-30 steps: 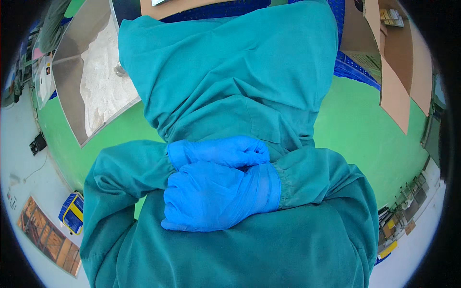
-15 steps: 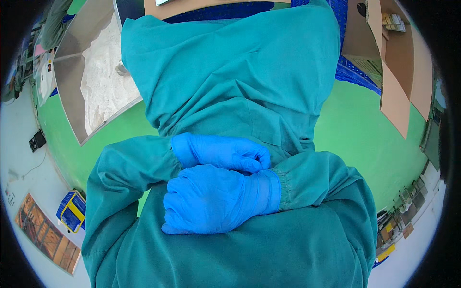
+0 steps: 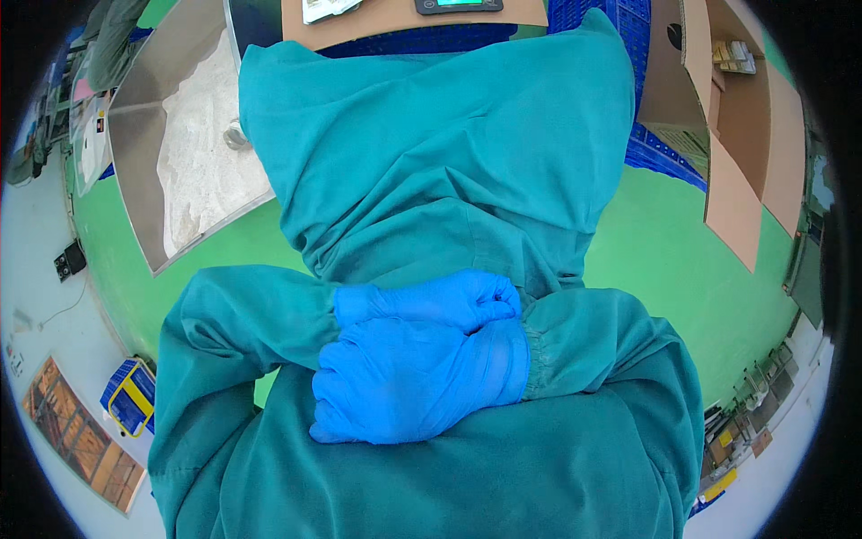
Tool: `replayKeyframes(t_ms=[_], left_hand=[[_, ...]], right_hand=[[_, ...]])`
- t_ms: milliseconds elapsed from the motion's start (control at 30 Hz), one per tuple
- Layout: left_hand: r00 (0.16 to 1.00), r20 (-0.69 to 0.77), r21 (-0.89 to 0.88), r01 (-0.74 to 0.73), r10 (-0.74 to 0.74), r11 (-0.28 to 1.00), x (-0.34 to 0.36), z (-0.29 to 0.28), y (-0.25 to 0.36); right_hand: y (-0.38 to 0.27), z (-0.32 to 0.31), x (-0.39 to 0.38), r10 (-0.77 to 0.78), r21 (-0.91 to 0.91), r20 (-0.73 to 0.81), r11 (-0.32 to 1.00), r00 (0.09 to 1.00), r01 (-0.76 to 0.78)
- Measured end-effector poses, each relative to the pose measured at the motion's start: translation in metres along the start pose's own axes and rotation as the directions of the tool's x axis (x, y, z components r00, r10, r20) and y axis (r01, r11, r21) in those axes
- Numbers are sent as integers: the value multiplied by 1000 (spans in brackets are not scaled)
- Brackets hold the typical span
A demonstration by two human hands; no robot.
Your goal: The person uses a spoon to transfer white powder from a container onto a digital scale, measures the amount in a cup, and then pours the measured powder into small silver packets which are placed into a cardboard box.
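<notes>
Both my hands wear blue gloves and rest against the front of my teal gown [image 3: 449, 153] at belly height. My left hand [image 3: 431, 301] comes out of the left sleeve and points right, its fingers curled into a loose fist with nothing in them. My right hand [image 3: 413, 382] comes out of the right sleeve and lies just below and partly over the left one. Its fingers stretch flat toward the left and hold nothing. The two hands touch each other.
A metal trough with white powder [image 3: 193, 171] stands at the upper left. An open cardboard box [image 3: 745, 189] and blue crates [image 3: 660, 144] are at the upper right. The floor is green [image 3: 682, 269]. A blue-and-yellow item [image 3: 130, 395] lies at the lower left.
My hands stay folded together at the gown. The left fingers have curled in a little tighter, and the view has shifted only slightly.
</notes>
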State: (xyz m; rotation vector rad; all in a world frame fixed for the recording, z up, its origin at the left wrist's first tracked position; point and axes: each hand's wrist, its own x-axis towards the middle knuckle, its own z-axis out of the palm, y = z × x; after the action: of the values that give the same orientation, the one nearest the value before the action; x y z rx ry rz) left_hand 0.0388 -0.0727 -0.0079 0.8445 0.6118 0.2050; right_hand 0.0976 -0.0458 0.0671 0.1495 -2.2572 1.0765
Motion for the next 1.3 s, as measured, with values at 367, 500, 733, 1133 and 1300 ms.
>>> replayKeyframes(t_ms=[367, 500, 733, 1133, 1300], left_hand=[[938, -154, -191, -337, 311, 922, 19, -34, 45], [833, 275, 156, -531, 479, 833, 9, -53, 80], [758, 433, 221, -614, 488, 758, 14, -45, 77], [909, -4, 176, -409, 416, 895, 24, -55, 73], [-103, -829, 491, -603, 549, 629, -29, -170, 66]], right_hand=[[2, 12, 1, 61, 195, -13, 979, 998, -57], [-1, 16, 1, 52, 207, -14, 977, 999, -48], [-5, 19, 0, 123, 327, 4, 938, 992, -117], [31, -48, 25, 206, 602, 609, 510, 766, -615], [117, -79, 24, 629, 245, -243, 776, 738, -581]])
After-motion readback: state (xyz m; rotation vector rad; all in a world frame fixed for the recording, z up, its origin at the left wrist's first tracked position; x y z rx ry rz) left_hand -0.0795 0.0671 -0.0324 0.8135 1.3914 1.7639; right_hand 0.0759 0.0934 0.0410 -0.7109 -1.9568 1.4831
